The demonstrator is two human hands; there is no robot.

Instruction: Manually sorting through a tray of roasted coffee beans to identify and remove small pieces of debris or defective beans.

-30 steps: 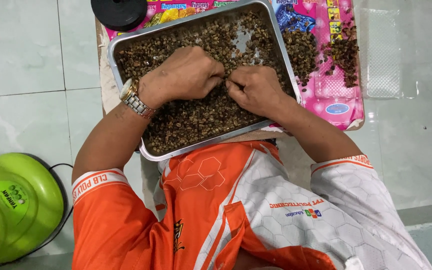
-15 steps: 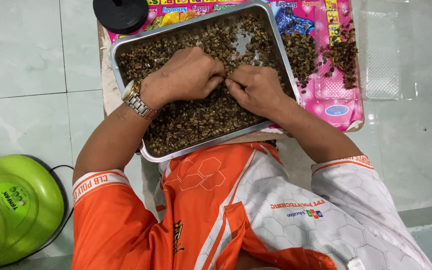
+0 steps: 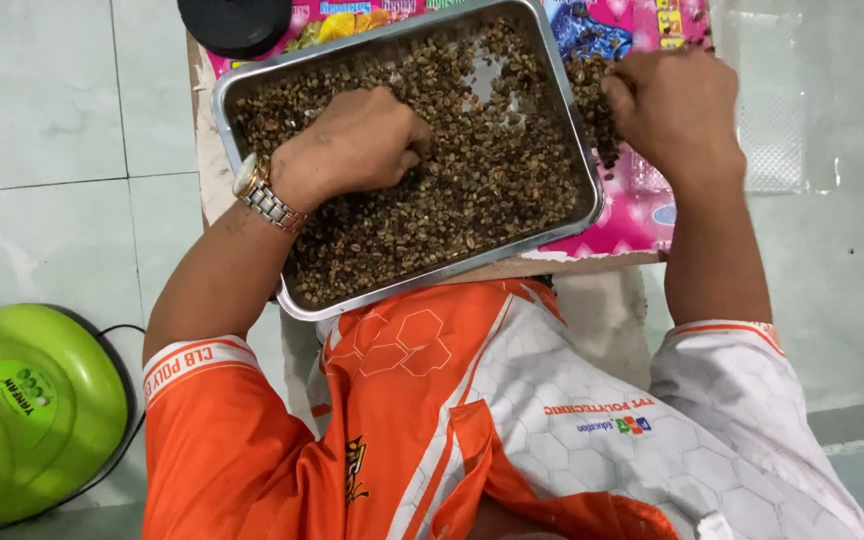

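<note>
A metal tray [image 3: 489,78] full of brownish coffee beans [image 3: 492,170] rests on a small stand in front of me. My left hand [image 3: 352,140], with a silver wristwatch [image 3: 262,192], is down in the beans in the tray's left half, its fingers curled and pinched together among them. My right hand [image 3: 677,110] is outside the tray, past its right rim, over a loose pile of beans [image 3: 592,100] on a pink printed sheet [image 3: 622,225]. Its fingers curl downward, and what they hold is hidden.
A black round object [image 3: 237,22] sits behind the tray at the top left. A green domed appliance [image 3: 27,405] with a black cord [image 3: 127,330] lies on the tiled floor to my left. A clear plastic sheet [image 3: 782,120] lies right of the pink sheet.
My right hand has left the tray's middle and moved up and right to the bean pile on the pink sheet. My left hand has stayed in the beans.
</note>
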